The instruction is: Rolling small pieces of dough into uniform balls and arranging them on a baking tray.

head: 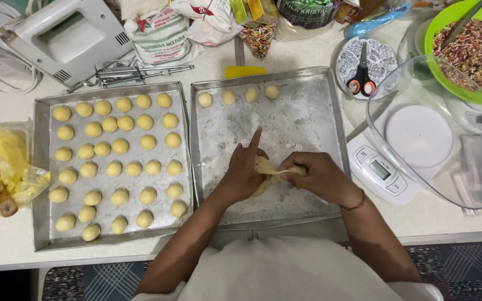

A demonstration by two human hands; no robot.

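The left hand (244, 170) and the right hand (313, 175) meet over the right tray (308, 120), and together they hold one piece of dough (268, 170). The grip of the left hand is closed on the left end of the dough, with the index finger pointing straight away from the body. The grip of the right hand is clenched around the right end, so that part of the dough is hidden inside the fingers. The dough is stretched between the two grips, just above the floured bottom of the tray.

Far beyond the grips, along the back edge of the same tray, lie four dough balls (229, 97) in a row. To the left of the left grip stands the left tray (41, 167), filled with rows of balls (119, 146). To the right of the right grip, on the worktop (447, 220), is a white scale (383, 170) with a clear bowl (419, 134) on it. Behind it lie scissors (362, 78) on a small plate, and a green bowl (447, 22) holds a mixed filling.
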